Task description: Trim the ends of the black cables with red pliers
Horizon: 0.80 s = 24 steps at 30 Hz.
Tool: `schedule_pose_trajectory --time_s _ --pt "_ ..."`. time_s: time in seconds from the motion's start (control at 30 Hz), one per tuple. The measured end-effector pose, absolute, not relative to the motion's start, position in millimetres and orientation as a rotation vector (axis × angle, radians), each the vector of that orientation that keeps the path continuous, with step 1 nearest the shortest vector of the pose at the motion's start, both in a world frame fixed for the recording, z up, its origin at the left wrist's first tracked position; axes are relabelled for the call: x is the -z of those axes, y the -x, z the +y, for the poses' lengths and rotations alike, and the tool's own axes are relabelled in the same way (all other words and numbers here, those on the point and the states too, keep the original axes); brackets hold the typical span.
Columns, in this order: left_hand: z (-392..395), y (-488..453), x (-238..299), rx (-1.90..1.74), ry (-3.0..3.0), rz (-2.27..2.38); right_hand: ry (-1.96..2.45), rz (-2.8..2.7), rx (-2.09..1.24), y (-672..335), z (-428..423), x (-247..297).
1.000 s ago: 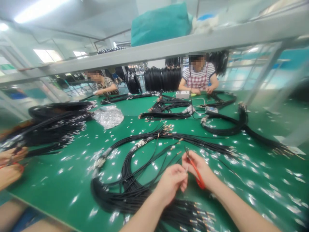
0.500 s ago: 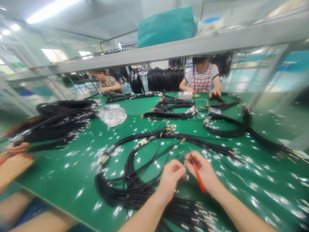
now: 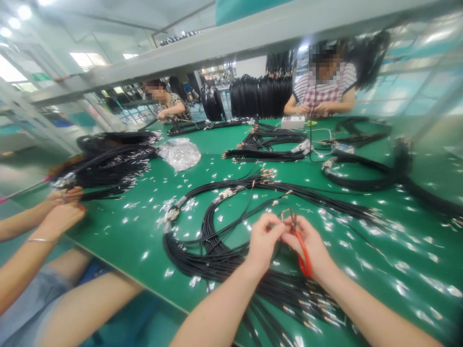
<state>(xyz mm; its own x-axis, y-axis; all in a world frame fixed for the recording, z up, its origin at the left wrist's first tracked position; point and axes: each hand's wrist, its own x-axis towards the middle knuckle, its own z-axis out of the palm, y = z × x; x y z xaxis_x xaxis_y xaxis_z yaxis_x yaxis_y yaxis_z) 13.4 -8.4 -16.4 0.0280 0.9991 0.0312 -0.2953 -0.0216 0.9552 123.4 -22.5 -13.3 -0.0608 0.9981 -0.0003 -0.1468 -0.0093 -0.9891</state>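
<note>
Above the green table (image 3: 119, 241), my left hand (image 3: 264, 238) is closed in a pinch on a thin black cable; a short end (image 3: 283, 217) shows between my fingertips, and the rest is largely hidden. Against it, my right hand (image 3: 313, 241) grips red-handled scissors (image 3: 304, 253), blades pointing up and away, fingertips meeting the left ones. Beneath and around both hands lies a coiled bundle of black cables (image 3: 206, 270); its loose metal-tipped ends (image 3: 318, 308) fan out at the front. A clear wrap (image 3: 173, 212) binds one part of the bundle.
Small white scraps litter the table. A clear plastic bag (image 3: 181, 153) and a dark cable pile (image 3: 108, 164) are at the left, beside a co-worker's hands (image 3: 67, 209). More cable coils (image 3: 361, 180) lie right. Two people sit across, under a grey shelf beam (image 3: 202, 53).
My view has tilted down and left, so the scene sits shifted. My hands stay together, with the scissors still in the right. The co-worker opposite has brought both hands together.
</note>
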Motion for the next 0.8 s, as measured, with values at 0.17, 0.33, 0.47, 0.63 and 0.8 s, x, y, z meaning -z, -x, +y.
schedule_pose_trajectory --time_s 0.17,0.33,0.47,0.63,0.8 --pt "-6.2 -11.7 12.3 -1.358 -0.920 0.945 1.092 -1.180 -1.328 -125.9 -21.1 15.0" --pt "-1.5 -6.9 14.1 -1.331 -0.982 0.972 1.093 -1.227 -1.321 -128.1 -19.0 17.8" --pt "-1.2 -5.3 14.8 -1.325 -1.018 0.993 1.098 -1.233 -1.320 -128.7 -18.0 20.9" --pt "-2.6 -6.8 15.5 -1.332 -1.049 1.013 1.134 -1.195 -1.301 -130.0 -17.9 19.3" --pt "-5.6 -11.8 16.2 -1.226 -1.012 0.848 1.139 -1.126 -1.290 -128.8 -17.3 19.4"
